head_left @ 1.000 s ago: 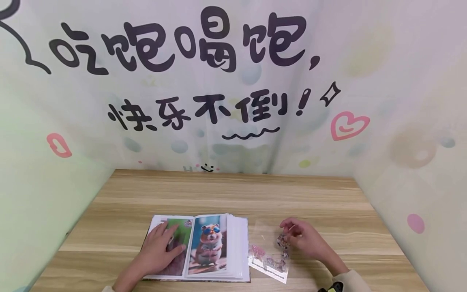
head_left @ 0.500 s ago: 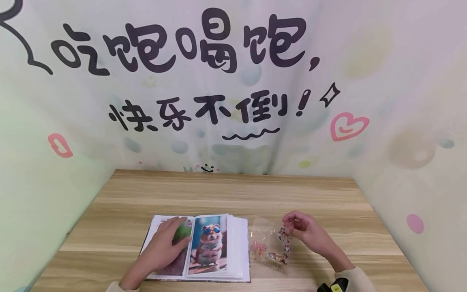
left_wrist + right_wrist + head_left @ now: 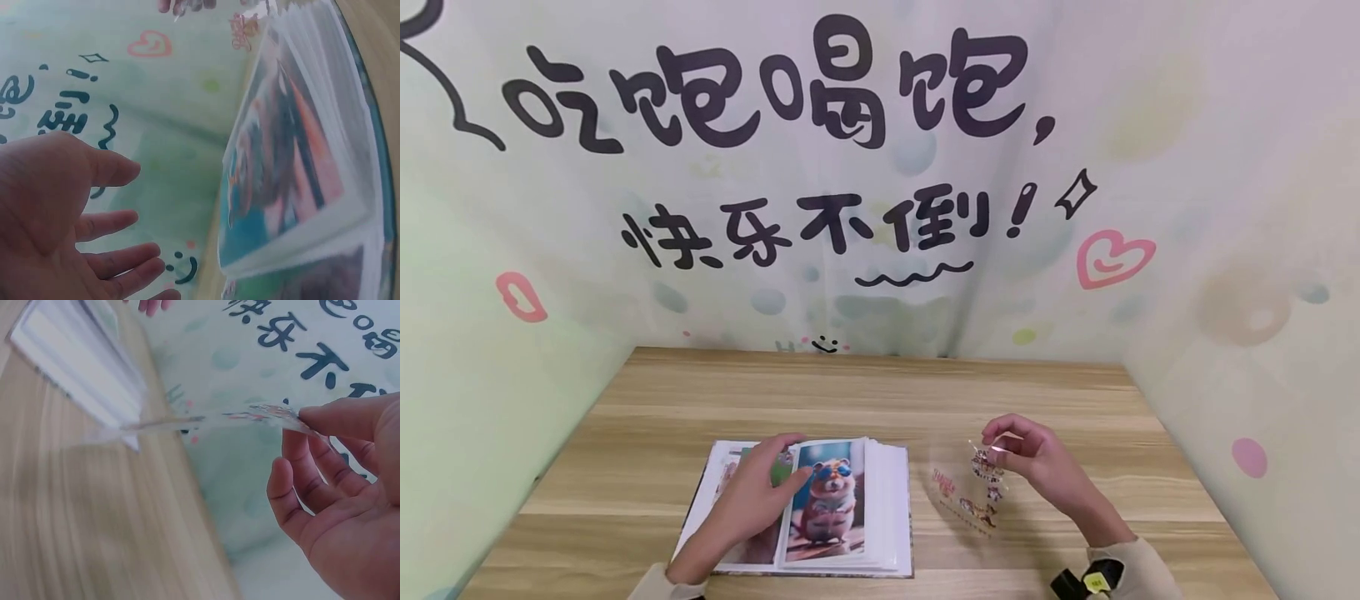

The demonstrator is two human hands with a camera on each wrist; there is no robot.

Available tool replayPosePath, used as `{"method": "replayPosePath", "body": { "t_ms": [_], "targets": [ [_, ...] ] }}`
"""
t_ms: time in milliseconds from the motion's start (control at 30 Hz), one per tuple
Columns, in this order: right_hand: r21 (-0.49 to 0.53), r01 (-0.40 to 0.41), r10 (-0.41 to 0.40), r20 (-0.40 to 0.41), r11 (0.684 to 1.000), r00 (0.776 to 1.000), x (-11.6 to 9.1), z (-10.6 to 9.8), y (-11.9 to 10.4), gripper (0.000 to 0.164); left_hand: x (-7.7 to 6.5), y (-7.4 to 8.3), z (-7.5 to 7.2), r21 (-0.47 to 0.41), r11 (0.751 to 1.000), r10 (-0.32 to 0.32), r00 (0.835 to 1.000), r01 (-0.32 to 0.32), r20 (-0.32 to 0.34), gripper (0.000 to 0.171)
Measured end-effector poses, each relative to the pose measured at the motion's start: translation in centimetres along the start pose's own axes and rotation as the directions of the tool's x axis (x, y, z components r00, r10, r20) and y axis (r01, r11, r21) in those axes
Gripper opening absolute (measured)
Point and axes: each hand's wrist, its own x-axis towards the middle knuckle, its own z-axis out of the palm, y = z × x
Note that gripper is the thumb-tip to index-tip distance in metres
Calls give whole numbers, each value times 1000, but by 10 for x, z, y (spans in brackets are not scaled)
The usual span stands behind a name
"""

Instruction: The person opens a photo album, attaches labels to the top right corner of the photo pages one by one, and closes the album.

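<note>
In the head view, my right hand [image 3: 1037, 462] holds up a clear sticker sheet [image 3: 979, 510] by its upper right corner, off the table. The right wrist view shows thumb and fingers pinching the edge of that sheet [image 3: 250, 416], which appears nearly edge-on. A photo album [image 3: 891, 508] lies spread to the left of the sheet. My left hand [image 3: 756, 500] is over the album's left page with fingers extended, partly hiding a green-toned picture; its thumb overlaps the hamster photo [image 3: 831, 512] in this view. Seen from the left wrist, the hand [image 3: 69, 219] holds nothing.
The album and both hands are at the near side of a wooden table [image 3: 880, 400]. Behind it hangs a printed wall cloth [image 3: 737, 317] with large dark characters. A dark wrist device [image 3: 1097, 575] sits at the right sleeve.
My right hand has lifted the sticker sheet from the table and raised it slightly, tilting it. My left hand has slid up and right across the left page, uncovering its left margin.
</note>
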Motion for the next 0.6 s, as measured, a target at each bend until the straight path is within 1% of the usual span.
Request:
{"method": "replayPosePath", "body": {
  "t_ms": [100, 167, 233, 333, 400, 467, 533, 600],
  "targets": [
    [52, 40, -42, 31, 998, 999, 2, 4, -7, 25, 1, 10, 3, -61, 998, -11, 1000, 12, 25, 43],
    [84, 65, -70, 51, 994, 996, 3, 8, -13, 24, 2, 17, 5, -92, 996, -5, 999, 8, 34, 42],
    [105, 82, -89, 66, 991, 994, 4, 12, -17, 22, 3, 24, 7, -126, 992, -15, 999, 21, 49, 41],
    [130, 91, -103, 85, 987, 991, 6, 19, -23, 23, 4, 35, 10, -172, 985, -5, 998, 17, 68, 41],
    [154, 85, -101, 100, 984, 990, 7, 24, -26, 23, 5, 42, 11, -214, 977, 4, 996, 15, 87, 41],
    [188, 81, -105, 123, 979, 987, 9, 30, -28, 23, 6, 47, 12, -259, 966, 27, 993, 3, 113, 42],
    [224, 79, -114, 148, 971, 982, 10, 36, -30, 24, 7, 51, 13, -307, 952, 43, 988, 5, 148, 43],
    [255, 77, -124, 171, 964, 977, 12, 42, -31, 24, 8, 55, 13, -341, 940, 72, 982, -8, 176, 45]
  ]
}}
